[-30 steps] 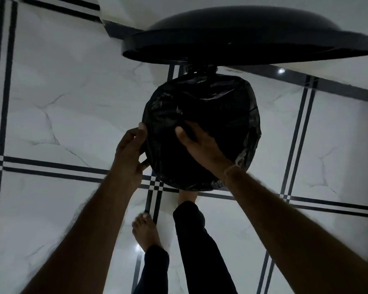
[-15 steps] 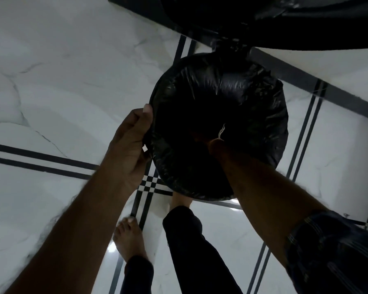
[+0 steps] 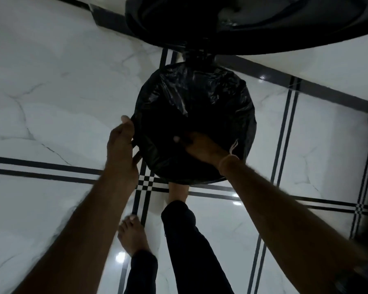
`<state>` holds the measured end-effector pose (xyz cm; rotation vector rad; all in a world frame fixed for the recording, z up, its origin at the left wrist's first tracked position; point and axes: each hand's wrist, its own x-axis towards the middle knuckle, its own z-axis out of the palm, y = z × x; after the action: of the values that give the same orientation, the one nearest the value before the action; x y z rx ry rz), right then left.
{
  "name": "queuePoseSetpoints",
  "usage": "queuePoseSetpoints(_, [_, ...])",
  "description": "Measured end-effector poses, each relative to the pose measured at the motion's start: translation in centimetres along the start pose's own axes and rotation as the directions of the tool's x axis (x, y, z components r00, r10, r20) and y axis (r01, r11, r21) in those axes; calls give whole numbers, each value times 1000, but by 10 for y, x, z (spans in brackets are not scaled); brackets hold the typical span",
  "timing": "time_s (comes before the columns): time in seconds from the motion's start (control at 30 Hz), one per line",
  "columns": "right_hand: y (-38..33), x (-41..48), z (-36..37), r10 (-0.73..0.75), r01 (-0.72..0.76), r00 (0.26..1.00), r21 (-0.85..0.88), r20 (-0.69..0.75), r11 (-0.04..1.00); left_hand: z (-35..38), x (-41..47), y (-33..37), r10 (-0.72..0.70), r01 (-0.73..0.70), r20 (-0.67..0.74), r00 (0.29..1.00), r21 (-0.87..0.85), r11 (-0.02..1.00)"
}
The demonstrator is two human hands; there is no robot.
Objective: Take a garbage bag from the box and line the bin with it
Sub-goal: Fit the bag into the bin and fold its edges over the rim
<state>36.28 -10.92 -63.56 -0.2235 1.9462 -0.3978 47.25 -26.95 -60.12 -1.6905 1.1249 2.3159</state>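
Observation:
A round bin stands on the floor with its black lid (image 3: 253, 24) swung up at the top of the view. A black garbage bag (image 3: 200, 96) covers the bin's mouth and hangs over its rim. My left hand (image 3: 121, 149) grips the bag's edge against the rim on the left side. My right hand (image 3: 200, 145) reaches over the near rim into the bag, fingers curled down inside the dark opening; whether it pinches the plastic is hidden. The box is not in view.
White marble floor tiles (image 3: 51, 102) with black stripe borders surround the bin. My bare left foot (image 3: 132, 234) and my right leg in dark trousers (image 3: 185, 240) stand just in front of it, the right foot under the bin's near edge.
My right hand has come back up from deep inside the bag to the near rim. My left hand stays on the left rim. The view has shifted slightly.

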Motion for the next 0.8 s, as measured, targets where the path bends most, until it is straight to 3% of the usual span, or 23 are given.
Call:
queuePoseSetpoints(0.1, [8,-23,17,22,-8,995,-142,95,990,0,-22,-11,-144,147,-85,986,38,988])
queuePoseSetpoints(0.2, [14,-30,22,35,-30,999,-212,19,977,-1,-42,-25,-276,276,7,961,-38,960])
queuePoseSetpoints(0.27, [13,-36,23,-8,-1,999,-236,-40,972,-5,-44,-30,-285,286,28,958,-139,948])
queuePoseSetpoints(0.4, [5,-44,26,-72,90,995,-356,64,930,-1,-42,-29,-292,291,28,956,-226,930])
queuePoseSetpoints(0.5, [6,-28,20,-5,37,993,-265,120,964,-2,-36,-31,-279,279,28,960,-211,937])
queuePoseSetpoints(0.6, [13,-17,26,100,-49,957,-187,271,981,-6,-33,-32,-269,270,36,963,-207,940])
queuePoseSetpoints(0.63, [13,-20,28,78,-42,969,-157,233,987,-6,-33,-33,-271,274,44,961,-205,939])
queuePoseSetpoints(0.7, [10,-31,25,-70,68,997,-157,-10,985,-7,-33,-35,-275,282,61,960,-212,936])
queuePoseSetpoints(0.73, [10,-37,23,-167,135,972,-188,-164,973,-8,-32,-36,-273,282,73,959,-223,933])
queuePoseSetpoints(0.8, [18,-56,17,-310,224,839,-235,-448,946,-8,-30,-39,-270,282,85,959,-238,929])
